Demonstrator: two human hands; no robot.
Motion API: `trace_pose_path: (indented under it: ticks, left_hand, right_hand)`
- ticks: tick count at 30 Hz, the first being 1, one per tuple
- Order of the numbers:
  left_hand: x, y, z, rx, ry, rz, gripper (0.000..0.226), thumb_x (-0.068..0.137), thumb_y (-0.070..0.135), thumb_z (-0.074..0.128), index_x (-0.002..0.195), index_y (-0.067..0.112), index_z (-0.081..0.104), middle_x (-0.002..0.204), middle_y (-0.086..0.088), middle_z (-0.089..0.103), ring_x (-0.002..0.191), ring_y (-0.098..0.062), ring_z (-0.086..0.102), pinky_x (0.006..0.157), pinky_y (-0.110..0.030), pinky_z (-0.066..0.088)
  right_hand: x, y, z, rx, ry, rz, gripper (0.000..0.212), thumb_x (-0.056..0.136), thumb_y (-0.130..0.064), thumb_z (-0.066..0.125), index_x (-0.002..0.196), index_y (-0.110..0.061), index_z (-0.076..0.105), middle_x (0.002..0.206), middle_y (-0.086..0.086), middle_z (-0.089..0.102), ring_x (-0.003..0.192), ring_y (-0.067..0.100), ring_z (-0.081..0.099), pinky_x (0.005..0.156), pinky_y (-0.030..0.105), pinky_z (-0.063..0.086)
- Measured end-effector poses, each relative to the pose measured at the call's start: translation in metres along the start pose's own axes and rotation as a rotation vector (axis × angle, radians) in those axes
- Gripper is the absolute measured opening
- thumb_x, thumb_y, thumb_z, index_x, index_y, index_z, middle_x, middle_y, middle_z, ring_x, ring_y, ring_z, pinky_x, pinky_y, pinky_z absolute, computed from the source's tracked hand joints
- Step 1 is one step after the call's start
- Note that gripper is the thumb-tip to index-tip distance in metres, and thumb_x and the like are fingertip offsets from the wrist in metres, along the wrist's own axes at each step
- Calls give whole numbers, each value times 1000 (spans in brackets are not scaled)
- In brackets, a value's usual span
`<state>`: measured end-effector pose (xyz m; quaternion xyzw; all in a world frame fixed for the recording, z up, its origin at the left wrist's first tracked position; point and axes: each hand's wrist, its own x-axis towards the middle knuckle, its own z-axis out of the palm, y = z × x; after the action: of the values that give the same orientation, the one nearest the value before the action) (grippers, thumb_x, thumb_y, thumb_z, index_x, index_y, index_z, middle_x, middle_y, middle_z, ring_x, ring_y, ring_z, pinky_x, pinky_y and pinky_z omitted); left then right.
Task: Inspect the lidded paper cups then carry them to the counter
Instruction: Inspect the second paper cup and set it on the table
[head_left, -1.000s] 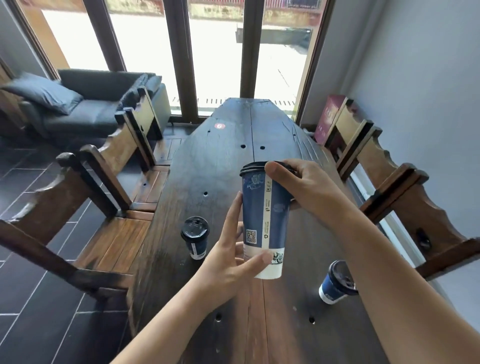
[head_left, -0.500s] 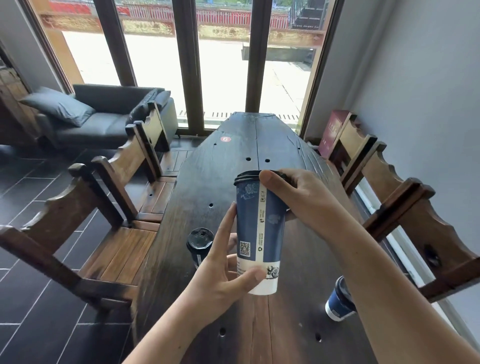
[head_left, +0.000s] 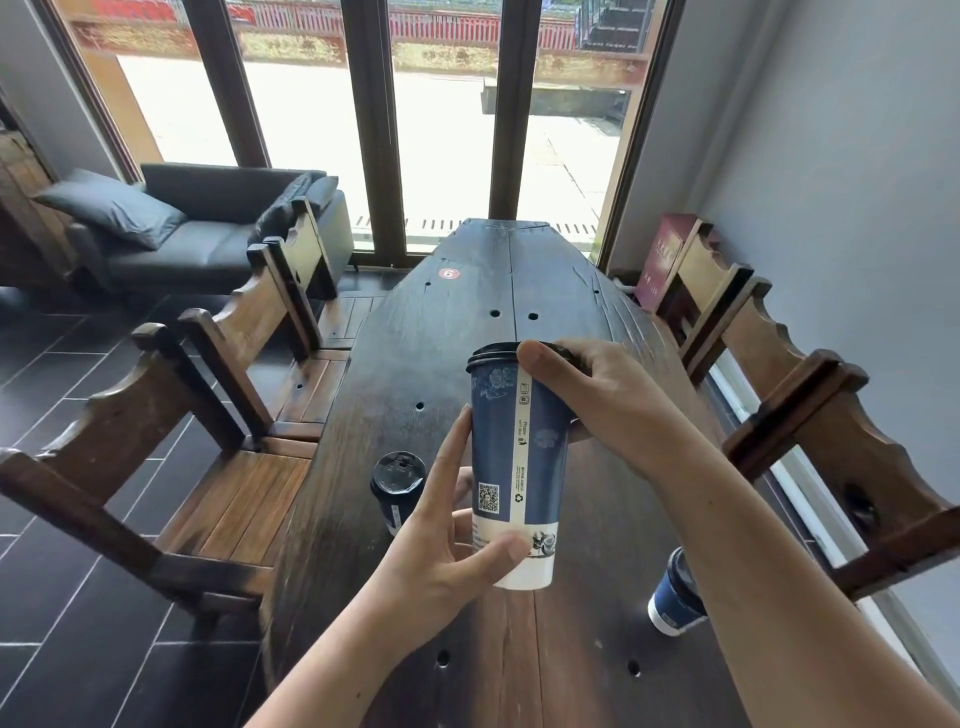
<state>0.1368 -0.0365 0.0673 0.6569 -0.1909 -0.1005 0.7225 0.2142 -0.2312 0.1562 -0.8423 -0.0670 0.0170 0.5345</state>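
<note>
A tall blue and white paper cup (head_left: 514, 462) with a black lid is held upright above the dark wooden table (head_left: 467, 322). My left hand (head_left: 447, 540) grips its white base, thumb in front. My right hand (head_left: 602, 400) wraps around the top, fingers on the lid rim. A small dark cup (head_left: 396, 488) with a black lid stands on the table to the left, partly behind my left hand. Another small blue cup (head_left: 672, 603) stands at the right, half hidden by my right forearm.
Wooden chairs (head_left: 218, 415) line the table's left side and more chairs (head_left: 810, 395) the right, close to the grey wall. A dark sofa (head_left: 208, 228) sits at the far left by the tall windows (head_left: 441, 119). A red box (head_left: 662, 260) stands behind the right chairs.
The view has tilted upward, showing more of the window. The tall cup stays in both hands and has turned slightly, with its seam and QR code facing me.
</note>
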Motion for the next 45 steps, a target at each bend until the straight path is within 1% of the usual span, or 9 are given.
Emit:
trace_pose_path:
  ticks: [14, 20, 26, 28, 30, 34, 36, 41, 45]
  left_hand:
    - [0, -2, 0, -19, 4, -6, 99, 85, 26, 77, 154, 63, 15, 137, -1, 64, 107, -36, 73, 92, -56, 60]
    - [1, -4, 2, -17, 6, -6, 100, 90, 17, 75, 154, 63, 14, 137, -4, 64, 106, -38, 73, 90, -52, 62]
    - [1, -11, 1, 10, 18, -21, 99, 86, 26, 79, 151, 67, 15, 135, -1, 64, 106, -34, 73, 91, -51, 61]
    - [2, -17, -3, 81, 28, -52, 100, 83, 36, 79, 152, 66, 14, 133, 5, 65, 110, -26, 73, 95, -46, 60]
    - [4, -30, -7, 143, 45, -108, 96, 83, 39, 79, 152, 63, 18, 129, 8, 67, 111, -20, 72, 95, -41, 59]
    - [6, -70, -13, 220, 84, -234, 74, 85, 31, 81, 145, 46, 40, 122, 10, 72, 109, -16, 72, 91, -41, 62]
    - [5, -94, -16, 241, 77, -303, 66, 86, 23, 83, 136, 46, 47, 121, 14, 72, 111, -13, 71, 90, -42, 62]
    - [-6, -153, -19, 286, 23, -433, 82, 76, 15, 86, 142, 43, 46, 123, 17, 71, 109, -11, 71, 94, -48, 60]
    - [-9, -192, -21, 273, 26, -516, 73, 71, 13, 89, 134, 35, 58, 116, 5, 76, 103, -17, 73, 88, -45, 62]
  right_hand:
    - [-1, 2, -1, -7, -14, 0, 78, 70, -81, 58, 104, -12, 70, 94, 4, 78, 87, 21, 78, 73, 47, 66]
    - [-1, 2, -1, -32, -11, 2, 79, 70, -83, 58, 104, -13, 70, 95, 5, 78, 88, 22, 78, 75, 50, 66]
    - [-3, 7, 0, -36, -5, 22, 73, 70, -82, 57, 106, -20, 70, 95, 0, 78, 90, 17, 77, 79, 50, 65]
    - [-5, 16, 4, -32, -10, 36, 72, 69, -81, 59, 114, -25, 68, 101, -6, 76, 98, 14, 74, 87, 51, 63]
    - [-9, 30, 12, -56, -10, 52, 86, 68, -82, 59, 132, -25, 61, 116, -7, 72, 110, 13, 69, 96, 49, 59]
    - [-28, 69, 41, -158, -74, 72, 100, 67, -79, 57, 149, -23, 47, 139, -5, 63, 125, 10, 60, 109, 35, 49]
    - [-39, 93, 57, -134, -108, 115, 103, 68, -73, 61, 154, -20, 40, 145, -4, 58, 131, 8, 56, 114, 33, 44]
    - [-58, 150, 82, -102, -206, 243, 107, 70, -60, 71, 159, -18, 30, 151, -1, 49, 139, 11, 48, 118, 39, 41]
    - [-57, 182, 101, -263, -220, 287, 89, 80, -52, 65, 154, -11, 40, 146, 7, 53, 136, 19, 50, 114, 30, 38]
